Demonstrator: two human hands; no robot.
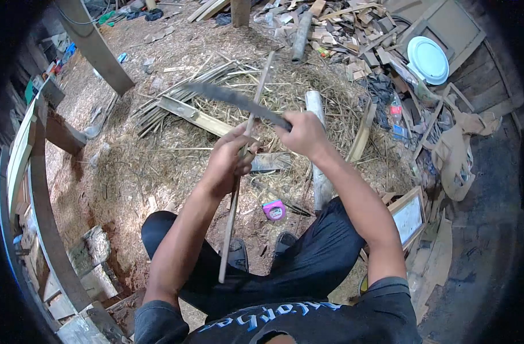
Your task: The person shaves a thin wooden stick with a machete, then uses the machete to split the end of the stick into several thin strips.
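Note:
A long thin wooden strip (230, 229) stands at a steep slant in front of my body. My left hand (227, 159) is wrapped round it near its middle. My right hand (303, 135) grips the handle of a long, dark-bladed knife (224, 96). The blade points up and left and crosses the strip above my left hand; whether the two touch is unclear. A pink tape measure (274, 210) lies on the ground between my knees. Beyond my hands is a bundle of thin strips (159, 109), with a wider split piece (194, 117) on it.
A pale pole (315, 109) lies just beyond my right hand. Scrap wood (353, 34) is heaped at the back right, near a light blue round lid (428, 59). A post (95, 49) rises at the back left. A framed panel (408, 219) is beside my right arm.

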